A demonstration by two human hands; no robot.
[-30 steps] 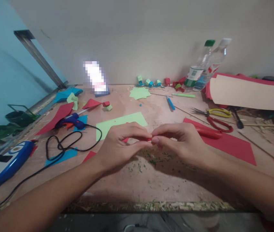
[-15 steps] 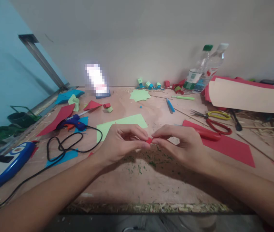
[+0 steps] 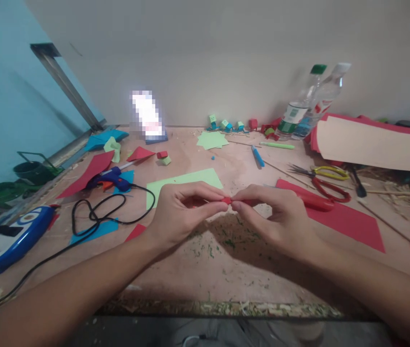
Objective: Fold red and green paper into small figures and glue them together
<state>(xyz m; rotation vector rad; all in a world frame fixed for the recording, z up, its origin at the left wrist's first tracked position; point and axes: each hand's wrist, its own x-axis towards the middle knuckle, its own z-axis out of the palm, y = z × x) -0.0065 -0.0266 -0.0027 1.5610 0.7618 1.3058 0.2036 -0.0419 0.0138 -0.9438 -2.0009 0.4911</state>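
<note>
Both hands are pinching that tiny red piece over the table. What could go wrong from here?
The red paper piece is tiny, pinched only between the left hand and right hand; it might slip and get lost among the green scraps below. The cord of the glue gun loops near the left forearm and could snag.

Pale wall [image 3: 226, 58] runs behind the wooden table [image 3: 197, 274]. Over on the left, a blue wall [image 3: 2, 106] with a slanted metal bar [image 3: 67, 86].
</note>
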